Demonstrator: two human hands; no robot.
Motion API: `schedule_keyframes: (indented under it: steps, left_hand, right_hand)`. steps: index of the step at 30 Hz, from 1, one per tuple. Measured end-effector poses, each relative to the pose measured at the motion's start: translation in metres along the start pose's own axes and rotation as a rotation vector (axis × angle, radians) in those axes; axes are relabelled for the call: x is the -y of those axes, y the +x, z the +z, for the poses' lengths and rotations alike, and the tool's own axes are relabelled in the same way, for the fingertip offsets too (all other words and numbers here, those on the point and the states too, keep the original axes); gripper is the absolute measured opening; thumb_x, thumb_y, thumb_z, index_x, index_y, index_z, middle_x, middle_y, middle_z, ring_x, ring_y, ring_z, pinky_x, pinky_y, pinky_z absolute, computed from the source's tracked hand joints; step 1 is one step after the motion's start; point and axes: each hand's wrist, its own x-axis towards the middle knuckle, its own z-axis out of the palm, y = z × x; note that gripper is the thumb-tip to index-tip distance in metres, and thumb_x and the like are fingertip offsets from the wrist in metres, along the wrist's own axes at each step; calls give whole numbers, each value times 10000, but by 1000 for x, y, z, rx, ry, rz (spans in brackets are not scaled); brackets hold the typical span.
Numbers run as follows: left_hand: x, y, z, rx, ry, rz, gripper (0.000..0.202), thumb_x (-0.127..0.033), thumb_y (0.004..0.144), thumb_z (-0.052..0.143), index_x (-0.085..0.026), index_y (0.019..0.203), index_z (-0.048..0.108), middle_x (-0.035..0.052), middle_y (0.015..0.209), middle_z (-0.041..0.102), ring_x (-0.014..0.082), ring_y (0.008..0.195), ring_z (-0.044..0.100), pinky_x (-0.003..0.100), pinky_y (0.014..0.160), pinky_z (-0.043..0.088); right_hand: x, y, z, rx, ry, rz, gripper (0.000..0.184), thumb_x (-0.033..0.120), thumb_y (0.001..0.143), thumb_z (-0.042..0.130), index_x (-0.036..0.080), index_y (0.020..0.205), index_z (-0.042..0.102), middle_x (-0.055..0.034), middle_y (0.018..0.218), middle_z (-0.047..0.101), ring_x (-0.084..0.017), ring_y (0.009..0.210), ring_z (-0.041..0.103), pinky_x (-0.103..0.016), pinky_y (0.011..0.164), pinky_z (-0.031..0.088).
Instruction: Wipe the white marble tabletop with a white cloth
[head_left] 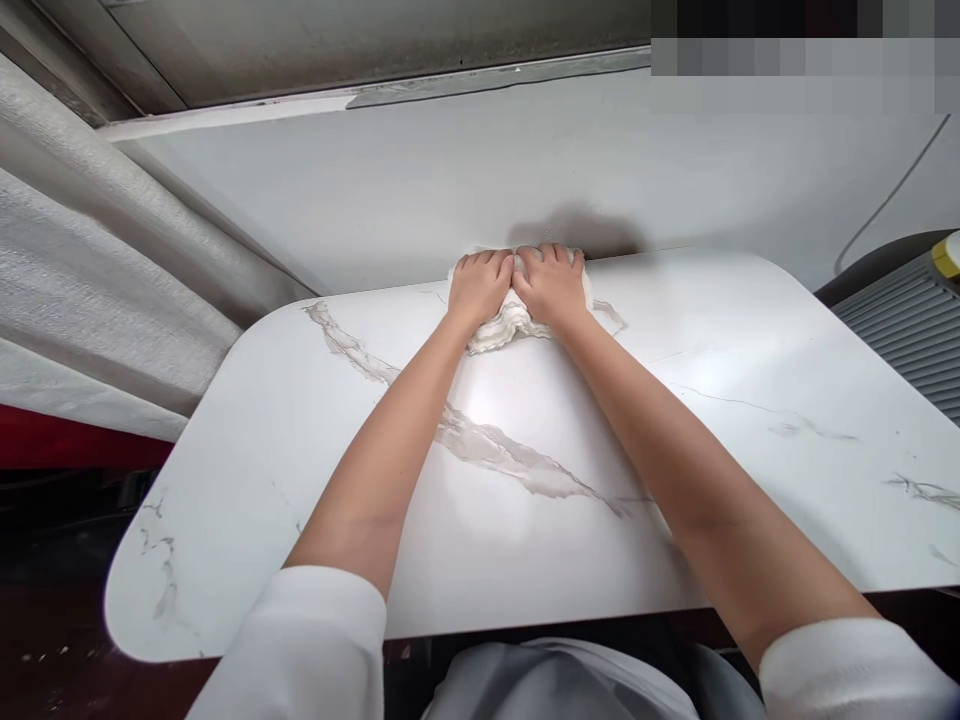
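A white, folded cloth [508, 325] lies bunched on the marble-patterned white tabletop [510, 570], close to its far edge. My left hand [482, 283] presses down on the cloth's left part, fingers curved over it toward the wall. On the right part rests my right hand [553, 283], holding the cloth in the same way, its fingers slightly apart. The two hands are side by side, thumbs close together. Both arms reach straight forward across the table. The cloth's underside and some of its far edge are hidden.
Behind the table stands a pale wall [360, 190] with a ledge above. White curtain-like fabric [112, 260] hangs at the left. A grey ribbed object with a yellow part [900, 320] stands at the right, near a thin cable [892, 195]. The table has rounded corners.
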Motion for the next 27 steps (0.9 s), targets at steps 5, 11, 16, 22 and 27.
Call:
schedule_keyframes:
  steps: [5,11,16,22,27]
  left_hand:
    - [22,-14,-10,-23,10,-71,423,-271,1041,224,-230,1144,632,46,1235,669,222,1208,550,376,1094,347]
    - [36,-30,-18,-43,3,-110,407,-275,1040,235,-249,1227,595,40,1310,634,203,1256,517,378,1120,315]
    - [31,-49,-21,-62,-17,-93,411,-293,1036,249,-246,1286,571,47,1378,596,199,1312,486,396,1165,274]
    - [13,-88,-28,-29,1,-70,421,-314,1026,284,-214,1339,548,57,1431,555,207,1371,437,412,1202,234]
    - [-13,-132,-36,-1,33,-31,456,-329,1026,271,-175,1375,521,77,1473,513,234,1413,392,438,1219,221]
  right_hand:
    - [27,4,10,21,43,-43,486,341,984,212,179,1263,575,-178,1285,573,-359,1230,445,-597,1063,245]
    - [47,-5,9,26,84,-93,484,327,977,240,178,1313,555,-161,1354,543,-336,1310,401,-569,1115,204]
    - [49,-29,-5,97,92,-105,502,351,988,270,184,1405,495,-141,1486,445,-319,1415,314,-556,1157,173]
    - [47,-72,-24,184,66,-134,541,392,1014,256,176,1483,414,-164,1560,347,-342,1469,233,-580,1165,148]
    - [48,-123,-44,160,24,-143,545,393,1015,283,163,1492,412,-192,1552,352,-365,1461,247,-584,1161,149]
